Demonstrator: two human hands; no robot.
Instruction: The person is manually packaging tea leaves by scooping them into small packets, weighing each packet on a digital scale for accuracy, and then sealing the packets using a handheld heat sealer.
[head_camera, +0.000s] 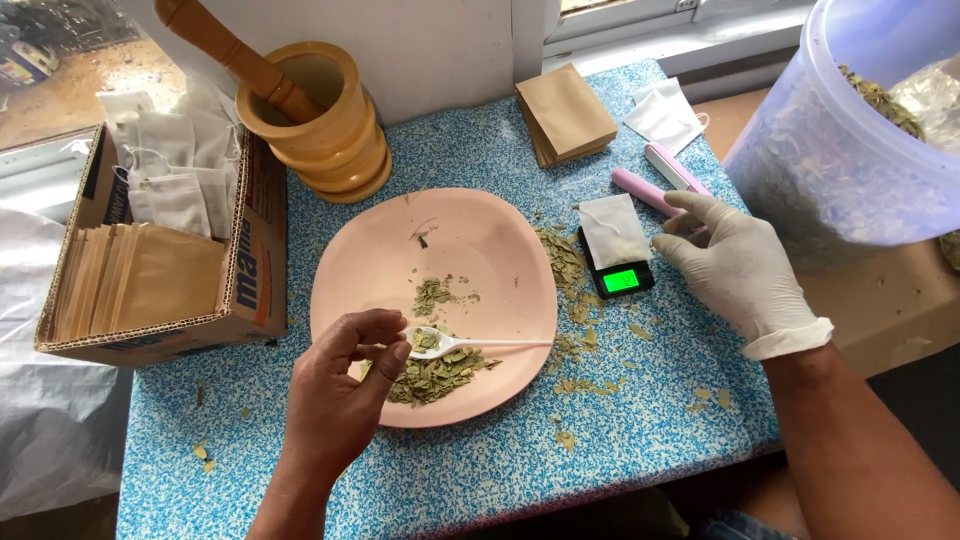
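While L hand (340, 385) pinches leaves (435, 375), R hand (735, 265) hovers.

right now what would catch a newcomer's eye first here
The pink plate in the middle of the blue speckled table, strewn with dried green leaves. The bare left hand pinches leaves over a white spoon there; right of it, the gloved right hand rests by a small scale with a lit green screen.

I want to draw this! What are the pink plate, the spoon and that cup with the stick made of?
The pink plate looks like matte plastic, smooth and evenly coloured. The spoon seems thin white plastic. The mortar and pestle look like turned wood, yellow-brown with ridged rings.
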